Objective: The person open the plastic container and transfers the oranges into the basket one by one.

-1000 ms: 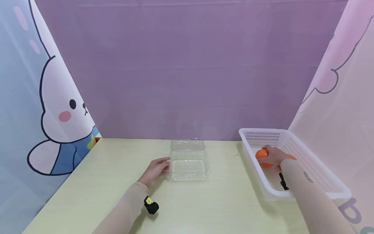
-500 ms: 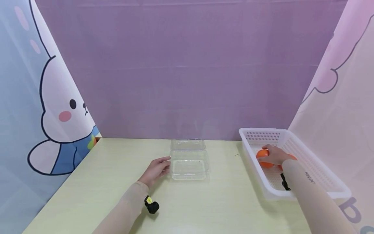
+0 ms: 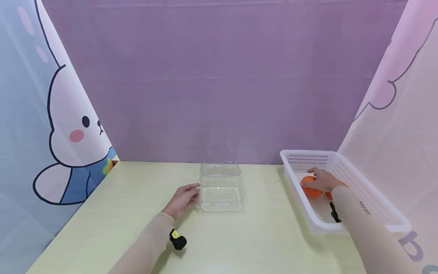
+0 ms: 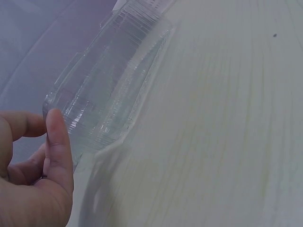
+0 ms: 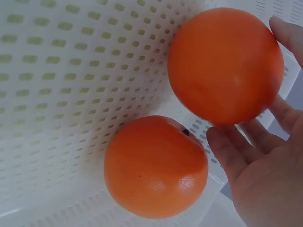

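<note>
In the head view, my left hand [image 3: 182, 200] is at the left edge of a clear plastic clamshell box [image 3: 221, 198], lid raised at the back. The left wrist view shows thumb and fingers pinching the edge of the box [image 4: 106, 85]. My right hand [image 3: 322, 180] is inside a white perforated basket [image 3: 309, 213], its fingers spread loosely around a smooth, round orange-red fruit [image 3: 312, 189]. In the right wrist view, the hand [image 5: 270, 165] sits beside this fruit [image 5: 225, 66], fingertips at its edge. A second such fruit [image 5: 156, 168] with a small dark spot lies alongside.
The basket stands at the right of the pale wooden table [image 3: 239, 243], close to a printed side curtain [image 3: 397, 152]. A purple curtain [image 3: 219, 83] hangs behind the table. A black camera [image 3: 178, 240] is worn at the left wrist.
The right fingers have spread and lifted away from the fruit, which now shows more fully and sits slightly lower in the basket. The left hand and the box stay put.
</note>
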The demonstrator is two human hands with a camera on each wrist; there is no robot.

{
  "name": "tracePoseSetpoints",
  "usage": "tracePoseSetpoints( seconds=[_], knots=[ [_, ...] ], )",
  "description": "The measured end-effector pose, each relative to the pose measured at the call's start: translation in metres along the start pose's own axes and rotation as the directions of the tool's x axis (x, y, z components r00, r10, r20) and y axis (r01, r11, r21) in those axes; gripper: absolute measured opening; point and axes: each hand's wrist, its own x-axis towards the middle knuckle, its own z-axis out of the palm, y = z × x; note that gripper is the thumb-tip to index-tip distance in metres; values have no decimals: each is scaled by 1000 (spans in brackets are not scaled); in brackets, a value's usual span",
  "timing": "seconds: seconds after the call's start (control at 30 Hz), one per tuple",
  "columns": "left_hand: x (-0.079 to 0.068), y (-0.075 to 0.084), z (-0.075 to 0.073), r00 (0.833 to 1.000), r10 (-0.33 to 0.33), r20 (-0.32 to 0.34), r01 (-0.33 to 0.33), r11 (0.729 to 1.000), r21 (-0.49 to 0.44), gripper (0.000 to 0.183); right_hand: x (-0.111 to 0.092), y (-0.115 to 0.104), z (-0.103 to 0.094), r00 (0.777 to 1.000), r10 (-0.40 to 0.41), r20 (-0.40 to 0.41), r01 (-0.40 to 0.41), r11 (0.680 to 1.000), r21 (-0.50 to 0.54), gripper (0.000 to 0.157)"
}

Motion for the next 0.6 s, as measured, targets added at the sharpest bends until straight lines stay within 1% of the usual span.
tracePoseSetpoints(
  seconds=[0.07, 0.13, 0.27, 0.47, 0.6],
  knots=[
    [0, 0, 0, 1000, -2, -2, 2, 1000, -6, 40, 0, -1, -1, 1000, -13, -8, 13, 1000, -1, 91],
    [0, 0, 0, 1000, 3, 0, -3, 1000, -10, 41, 0, -2, -2, 999, -45, -17, 45, 999, -1, 89],
    [0, -2, 0, 1000, 9, 3, -9, 1000, -11, 41, -2, -8, -6, 998, -64, -26, 64, 998, -5, 83],
    [0, -2, 1, 1000, 16, 3, -16, 1000, -17, 41, -4, -16, -14, 999, -18, -28, 18, 1000, -6, 72],
    [-1, -1, 2, 1000, 19, 2, -19, 999, -26, 40, -4, -20, -20, 999, -22, -42, 22, 1000, -3, 65]
  ],
)
